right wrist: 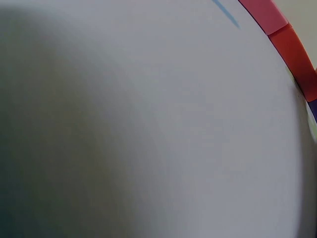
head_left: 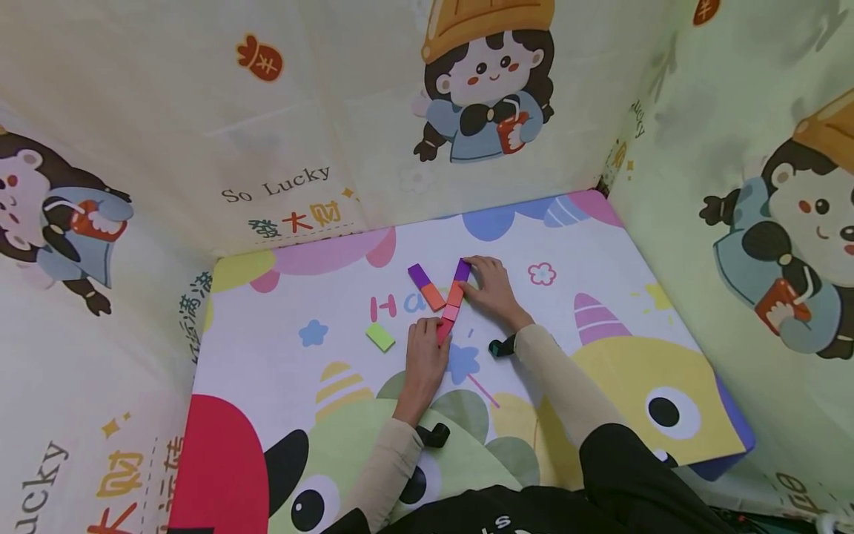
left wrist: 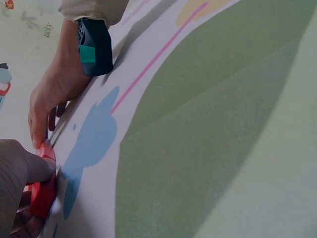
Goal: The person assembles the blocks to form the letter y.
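Observation:
A slanting row of flat rectangular blocks lies on the mat: a purple block (head_left: 462, 269) at the far end, then an orange block (head_left: 455, 294), a pink block (head_left: 451, 313) and a red block (head_left: 445, 329). My left hand (head_left: 424, 363) pinches the red block (left wrist: 43, 196) between thumb and fingers at the near end. My right hand (head_left: 497, 293) touches the row from the right, index fingertip at the purple end and thumb beside the orange block. The right wrist view shows the pink block (right wrist: 265, 14) and orange block (right wrist: 296, 59), but no hand.
Left of the row, a second purple block (head_left: 419, 275) and orange block (head_left: 434, 297) lie end to end, slanting toward it. A light green block (head_left: 380, 337) rests nearer and further left. Printed cloth walls (head_left: 167, 185) surround the patterned mat (head_left: 260, 356).

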Motion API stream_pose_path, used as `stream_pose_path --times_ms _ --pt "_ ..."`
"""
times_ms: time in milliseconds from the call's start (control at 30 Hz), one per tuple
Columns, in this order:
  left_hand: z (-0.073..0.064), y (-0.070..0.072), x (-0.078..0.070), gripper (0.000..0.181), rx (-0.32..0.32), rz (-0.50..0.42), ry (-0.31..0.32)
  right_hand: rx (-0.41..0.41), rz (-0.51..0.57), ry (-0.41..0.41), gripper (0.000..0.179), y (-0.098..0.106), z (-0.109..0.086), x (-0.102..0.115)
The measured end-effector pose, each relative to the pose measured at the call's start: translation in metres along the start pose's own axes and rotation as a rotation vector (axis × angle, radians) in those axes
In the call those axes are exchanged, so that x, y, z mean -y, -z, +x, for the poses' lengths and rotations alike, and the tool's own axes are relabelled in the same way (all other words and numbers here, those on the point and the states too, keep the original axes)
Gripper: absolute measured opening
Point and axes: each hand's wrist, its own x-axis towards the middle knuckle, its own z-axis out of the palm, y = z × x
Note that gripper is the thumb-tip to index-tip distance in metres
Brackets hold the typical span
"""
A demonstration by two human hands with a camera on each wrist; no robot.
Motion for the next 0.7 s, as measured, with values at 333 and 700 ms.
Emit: stream_pose_path --times_ms 333,700 --pt "0.0005 0.0002 0.0010 0.034 -0.013 0.001 -0.023 -0.004 -0.004 0.007 0.063 -0.0013 0.0009 -0.0019" --pt "-0.0010 0.0012 -0.0003 0.036 0.023 0.032 -0.002 0.014 -0.006 -0.013 0.064 -0.0008 0.0000 -0.0019"
